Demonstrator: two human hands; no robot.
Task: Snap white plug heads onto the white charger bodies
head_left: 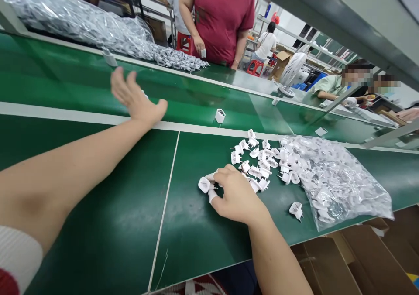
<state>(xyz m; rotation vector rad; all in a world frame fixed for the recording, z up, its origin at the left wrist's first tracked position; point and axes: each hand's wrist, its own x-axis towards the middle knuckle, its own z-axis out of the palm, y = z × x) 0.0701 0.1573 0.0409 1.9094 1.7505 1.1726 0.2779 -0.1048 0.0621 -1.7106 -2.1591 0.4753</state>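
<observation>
My left hand (139, 98) reaches over the green conveyor belt (190, 101) with its fingers spread. Just past its fingertips is a blurred white piece (109, 58), apart from the hand. On the near green table, my right hand (234, 192) grips a white plug piece (204, 184) between thumb and finger, both with white covers on the tips. Beside it lies a loose pile of white plug pieces (263, 164). A white housing (220, 116) stands on the belt between my hands, its open end showing dark parts.
A clear bag (347, 181) of white pieces lies at the right, with one plug piece (296, 210) near it. Beyond the belt are another long bag (78, 22), a person in a red shirt (222, 20) and a fan (293, 72). Cardboard boxes (366, 260) sit below the table edge.
</observation>
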